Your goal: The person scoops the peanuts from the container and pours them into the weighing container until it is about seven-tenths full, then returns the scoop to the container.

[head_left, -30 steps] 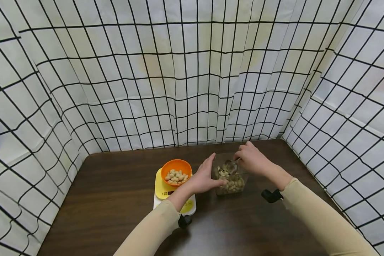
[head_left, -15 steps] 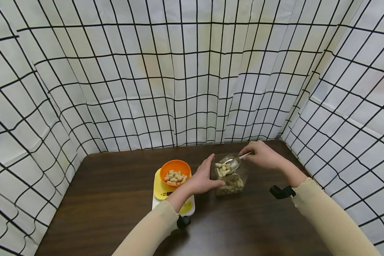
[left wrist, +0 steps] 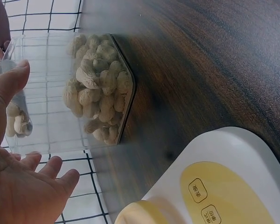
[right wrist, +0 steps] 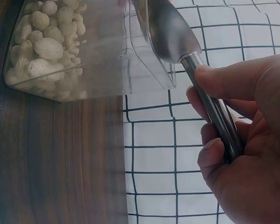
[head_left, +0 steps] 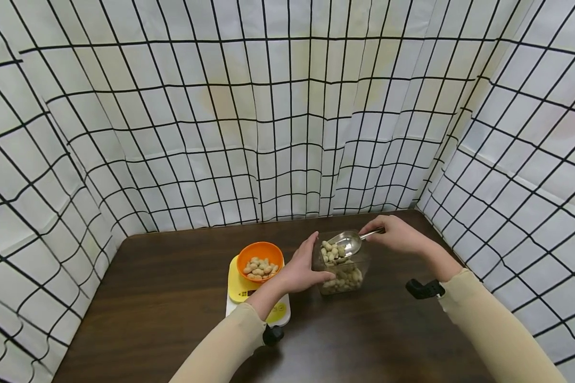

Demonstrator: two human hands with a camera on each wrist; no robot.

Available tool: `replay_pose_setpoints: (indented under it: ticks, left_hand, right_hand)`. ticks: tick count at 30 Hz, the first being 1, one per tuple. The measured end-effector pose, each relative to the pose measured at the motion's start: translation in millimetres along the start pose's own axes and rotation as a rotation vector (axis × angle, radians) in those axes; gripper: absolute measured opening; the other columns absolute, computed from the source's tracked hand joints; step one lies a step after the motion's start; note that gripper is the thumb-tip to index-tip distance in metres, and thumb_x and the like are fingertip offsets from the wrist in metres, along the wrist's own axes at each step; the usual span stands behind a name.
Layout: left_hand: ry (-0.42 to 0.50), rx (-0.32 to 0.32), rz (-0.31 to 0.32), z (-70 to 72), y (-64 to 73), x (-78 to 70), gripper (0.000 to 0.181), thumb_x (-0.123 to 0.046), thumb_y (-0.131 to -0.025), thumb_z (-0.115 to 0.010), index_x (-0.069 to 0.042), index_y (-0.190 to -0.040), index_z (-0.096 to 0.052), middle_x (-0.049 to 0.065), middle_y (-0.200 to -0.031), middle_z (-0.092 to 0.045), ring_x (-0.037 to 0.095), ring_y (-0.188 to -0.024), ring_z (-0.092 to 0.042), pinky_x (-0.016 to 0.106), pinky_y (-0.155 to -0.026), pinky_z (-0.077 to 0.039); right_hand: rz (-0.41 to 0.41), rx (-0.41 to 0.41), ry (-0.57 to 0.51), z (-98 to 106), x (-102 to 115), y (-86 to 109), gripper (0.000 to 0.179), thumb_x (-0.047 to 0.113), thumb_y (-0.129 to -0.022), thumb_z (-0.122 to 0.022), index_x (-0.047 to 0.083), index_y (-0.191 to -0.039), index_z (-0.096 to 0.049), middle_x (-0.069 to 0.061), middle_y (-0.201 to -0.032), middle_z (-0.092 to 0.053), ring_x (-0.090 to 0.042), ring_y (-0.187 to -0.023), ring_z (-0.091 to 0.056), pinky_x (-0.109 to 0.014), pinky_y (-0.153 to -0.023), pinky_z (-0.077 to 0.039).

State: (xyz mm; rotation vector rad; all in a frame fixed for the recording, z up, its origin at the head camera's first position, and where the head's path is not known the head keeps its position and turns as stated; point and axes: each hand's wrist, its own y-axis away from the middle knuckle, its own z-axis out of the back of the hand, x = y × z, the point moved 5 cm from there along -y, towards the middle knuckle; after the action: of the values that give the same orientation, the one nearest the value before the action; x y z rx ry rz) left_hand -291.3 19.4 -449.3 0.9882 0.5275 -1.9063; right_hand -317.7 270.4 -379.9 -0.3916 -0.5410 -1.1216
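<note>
A clear plastic container stands on the table, its lower part filled with unshelled peanuts. My left hand holds its left side, thumb at the front and fingers spread towards the back. My right hand grips the handle of a metal scoop. The scoop lies tilted at the container's open top, with several peanuts at its mouth. In the right wrist view, thumb and fingers wrap the round scoop handle. Left of the container, an orange bowl with peanuts sits on a yellow and white kitchen scale.
A dark wood table lies under everything. White curtains with a black grid pattern enclose its back and sides. My left forearm passes in front of the scale and partly covers it.
The scoop has come up from low in the container to its top, now carrying peanuts. My right hand has shifted right and its wrist has turned. My left hand stays on the container.
</note>
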Motion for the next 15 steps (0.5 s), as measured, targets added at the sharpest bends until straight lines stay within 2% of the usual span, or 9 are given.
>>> replay_pose_setpoints:
  ticks: [9, 15]
  left_hand:
    - [0.001, 0.001, -0.004, -0.6, -0.2, 1.0, 0.107, -0.037, -0.091, -0.079, -0.021, -0.166, -0.004, 0.011, -0.17, -0.012, 0.033, -0.154, -0.017, 0.058, -0.119, -0.024]
    - [0.002, 0.0, 0.001, -0.1, -0.5, 1.5, 0.108, -0.039, -0.091, -0.079, -0.022, -0.166, -0.004, 0.012, -0.17, -0.012, 0.034, -0.154, -0.016, 0.059, -0.118, -0.025]
  right_hand:
    - [-0.03, 0.014, -0.047, -1, -8, 1.3, 0.022, 0.025, -0.1, -0.068, 0.015, -0.118, -0.076, -0.01, -0.127, -0.066, -0.025, -0.11, -0.06, -0.04, -0.082, -0.05]
    - [-0.037, 0.023, -0.042, -1, -12, 0.4, 0.021, 0.026, -0.1, -0.068, 0.017, -0.118, -0.076, -0.008, -0.128, -0.067, -0.024, -0.11, -0.06, -0.04, -0.084, -0.049]
